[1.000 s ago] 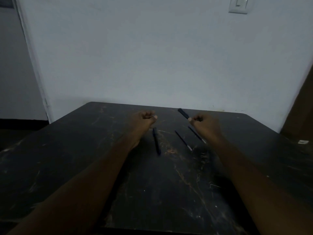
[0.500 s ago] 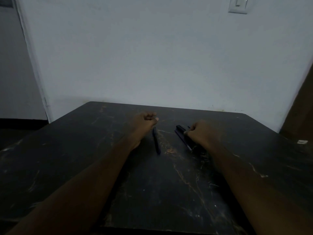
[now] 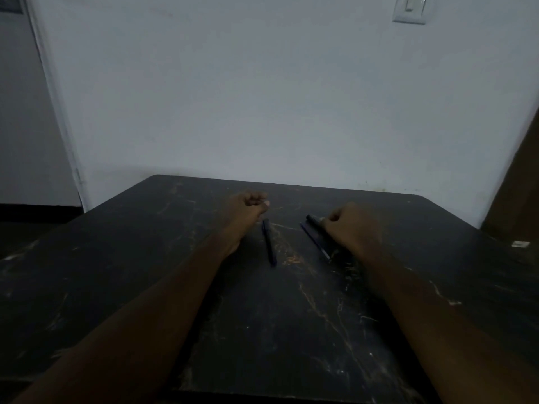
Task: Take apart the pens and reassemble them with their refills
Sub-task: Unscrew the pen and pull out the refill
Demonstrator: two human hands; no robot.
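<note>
A dark pen (image 3: 269, 243) lies alone on the black table (image 3: 262, 330), just right of my left wrist. My left hand (image 3: 248, 208) is a closed fist above its far end, and nothing shows in it. My right hand (image 3: 351, 230) rests on the table with fingers curled on the thick end of a second dark pen (image 3: 313, 220), which is down on the surface. A thinner dark piece (image 3: 317, 243), pen or refill, lies alongside, touching it, and runs toward me past my right hand. The dim light hides finer detail.
The table's far edge runs along a white wall (image 3: 277, 97) close behind my hands. A small white scrap (image 3: 518, 244) lies near the right edge. A brown panel (image 3: 519, 185) stands at the right, and a light switch (image 3: 409, 8) is high on the wall.
My right hand came down from a raised position and laid its pen on the table beside the thin dark piece. My left fist and the lone pen stayed put.
</note>
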